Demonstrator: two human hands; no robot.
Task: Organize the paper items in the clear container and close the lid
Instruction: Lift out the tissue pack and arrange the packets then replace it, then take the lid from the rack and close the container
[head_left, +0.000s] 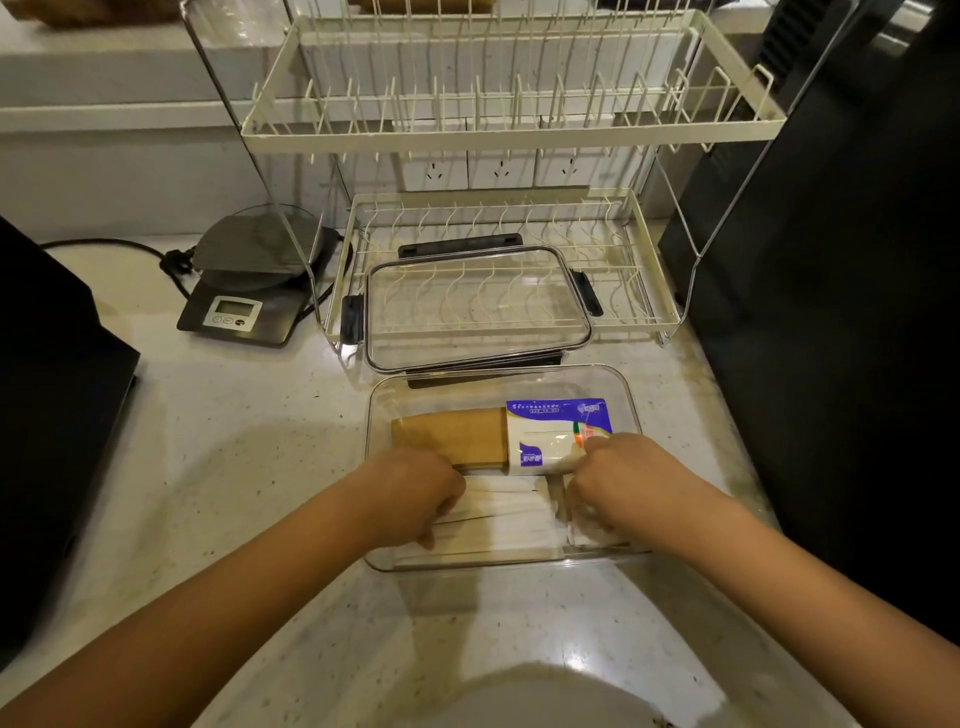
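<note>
My left hand (415, 493) and right hand (613, 478) are both bare: no gloves, no rings, no watch or band at either wrist. Forearms bare too, all the way down to the bottom edge of the view, so no sleeve or cuff shows anywhere. Arms look smooth, w/o marks, plasters or tattoos that I can make out. Fingernails mostly hidden, can't tell re polish. Nothing else of me is in view, i.e. no shirt, apron or torso, just the two arms from the bottom corners.
</note>
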